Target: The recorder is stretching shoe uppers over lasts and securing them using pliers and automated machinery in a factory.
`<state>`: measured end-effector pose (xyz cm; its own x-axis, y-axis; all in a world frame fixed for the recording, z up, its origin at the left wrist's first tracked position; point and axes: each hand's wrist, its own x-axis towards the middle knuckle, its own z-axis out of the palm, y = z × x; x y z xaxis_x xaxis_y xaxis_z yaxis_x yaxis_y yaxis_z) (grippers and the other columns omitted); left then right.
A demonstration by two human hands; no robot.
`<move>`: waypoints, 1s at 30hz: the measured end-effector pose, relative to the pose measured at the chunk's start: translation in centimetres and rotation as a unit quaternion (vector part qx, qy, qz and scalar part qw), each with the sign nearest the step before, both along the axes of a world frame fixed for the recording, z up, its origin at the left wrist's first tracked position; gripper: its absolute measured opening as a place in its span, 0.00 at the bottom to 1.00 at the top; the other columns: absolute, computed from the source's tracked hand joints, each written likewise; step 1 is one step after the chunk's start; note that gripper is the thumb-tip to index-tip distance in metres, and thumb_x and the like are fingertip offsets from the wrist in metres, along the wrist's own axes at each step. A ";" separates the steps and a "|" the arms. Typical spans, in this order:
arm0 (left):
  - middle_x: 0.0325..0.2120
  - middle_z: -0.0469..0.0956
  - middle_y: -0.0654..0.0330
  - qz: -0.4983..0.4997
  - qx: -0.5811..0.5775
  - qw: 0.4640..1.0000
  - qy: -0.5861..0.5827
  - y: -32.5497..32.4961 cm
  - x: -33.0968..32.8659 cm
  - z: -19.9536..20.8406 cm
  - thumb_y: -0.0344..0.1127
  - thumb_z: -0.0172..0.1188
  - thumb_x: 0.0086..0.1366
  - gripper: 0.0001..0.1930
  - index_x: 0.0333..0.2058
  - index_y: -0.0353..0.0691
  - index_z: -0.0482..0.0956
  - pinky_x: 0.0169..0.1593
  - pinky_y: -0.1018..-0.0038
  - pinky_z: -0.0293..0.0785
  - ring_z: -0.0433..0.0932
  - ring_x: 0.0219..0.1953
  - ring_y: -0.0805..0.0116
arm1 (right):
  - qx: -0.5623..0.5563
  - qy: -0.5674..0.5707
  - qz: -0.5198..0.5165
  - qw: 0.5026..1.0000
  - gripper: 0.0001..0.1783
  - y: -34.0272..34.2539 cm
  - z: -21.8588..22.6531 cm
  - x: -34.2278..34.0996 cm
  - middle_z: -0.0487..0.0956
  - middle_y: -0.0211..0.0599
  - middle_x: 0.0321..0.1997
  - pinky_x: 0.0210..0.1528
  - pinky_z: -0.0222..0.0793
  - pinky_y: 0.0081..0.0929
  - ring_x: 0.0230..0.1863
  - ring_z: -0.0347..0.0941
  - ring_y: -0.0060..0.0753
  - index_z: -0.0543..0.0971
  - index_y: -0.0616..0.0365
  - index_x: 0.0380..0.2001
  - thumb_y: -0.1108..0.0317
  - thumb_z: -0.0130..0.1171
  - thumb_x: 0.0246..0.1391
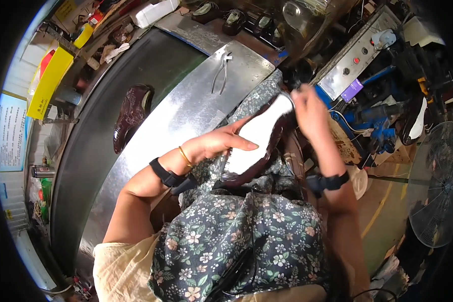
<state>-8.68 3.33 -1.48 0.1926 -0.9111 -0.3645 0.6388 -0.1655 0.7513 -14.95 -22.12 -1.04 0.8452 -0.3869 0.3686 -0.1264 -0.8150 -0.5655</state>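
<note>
Above my lap, a dark brown shoe upper [249, 177] is held with its white sole side [263, 132] turned up. My left hand [226, 143] is closed on its side, the thumb lying across the white surface and the fingers hidden beneath. My right hand [309, 108], somewhat blurred, is closed at the shoe's far right end. Something shiny and metallic shows by its fingers there, too blurred to name. A pair of pincers [221, 74] lies on the metal tabletop [186, 103], out of both hands.
Left of the metal top runs a dark conveyor belt [103, 108] with another brown shoe [133, 117] on it. Several dark shoes [234, 22] stand at the back. A control panel [355, 63] with buttons and a wire-guarded fan [440, 186] are at the right.
</note>
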 end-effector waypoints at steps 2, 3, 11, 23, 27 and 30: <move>0.53 0.73 0.55 -0.057 -0.019 0.998 -0.008 0.7 0.8 -0.1 0.34 0.66 0.60 0.46 0.69 0.34 0.44 0.59 0.73 0.66 0.72 0.53 0.70 | 0.010 -0.043 0.082 0.996 0.22 -1.2 1.2 3.6 0.81 0.49 0.38 0.42 0.73 0.44 0.41 0.78 0.53 0.74 0.60 0.47 0.53 0.53 0.61; 0.54 0.73 0.55 -0.122 0.008 0.989 -0.083 0.9 0.8 -0.1 0.37 0.66 0.60 0.46 0.69 0.35 0.46 0.57 0.73 0.68 0.73 0.52 0.71 | 0.042 -0.010 0.103 0.994 0.21 -0.2 0.6 6.3 0.81 0.48 0.39 0.44 0.73 0.41 0.43 0.78 0.52 0.76 0.57 0.46 0.53 0.55 0.59; 0.46 0.79 0.46 -0.125 0.187 0.832 -0.507 0.5 -0.8 -0.4 0.62 0.58 0.60 0.35 0.57 0.41 0.73 0.51 0.62 0.73 0.78 0.49 0.48 | -0.284 0.317 0.243 0.872 0.25 13.3 -8.0 21.6 0.83 0.47 0.43 0.52 0.69 0.42 0.47 0.78 0.46 0.85 0.59 0.38 0.47 0.53 0.55; 0.30 0.83 0.54 -0.187 0.199 0.806 -0.525 -1.3 -0.1 -1.7 0.49 0.70 0.56 0.35 0.55 0.29 0.72 0.36 0.77 0.74 0.78 0.31 0.77 | 0.444 0.268 0.199 0.832 0.08 1.4 -4.6 9.9 0.74 0.33 0.23 0.22 0.59 0.29 0.21 0.65 0.23 0.78 0.63 0.33 0.71 0.54 0.53; 0.18 0.78 0.51 -0.121 0.151 0.809 -0.555 -1.8 -0.6 -2.1 0.57 0.61 0.60 0.32 0.53 0.37 0.75 0.30 0.65 0.74 0.81 0.24 0.53 | 0.555 0.184 0.155 0.797 0.11 -1.2 1.2 -4.2 0.76 0.35 0.27 0.24 0.64 0.27 0.22 0.69 0.24 0.72 0.62 0.35 0.63 0.51 0.63; 0.19 0.78 0.48 -0.096 0.145 0.805 -0.568 -2.3 -1.1 -1.7 0.53 0.56 0.65 0.26 0.49 0.36 0.77 0.31 0.61 0.75 0.81 0.25 0.48 | 0.313 0.052 0.074 0.946 0.17 0.3 2.6 -10.8 0.75 0.44 0.25 0.27 0.67 0.34 0.24 0.73 0.37 0.69 0.63 0.32 0.57 0.49 0.66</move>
<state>-9.79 1.01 -3.19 0.4172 -0.8722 -0.2554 -0.4904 -0.4527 0.7447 -25.78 -21.79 1.58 0.9264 -0.3760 0.0184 -0.1189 -0.3388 -0.9333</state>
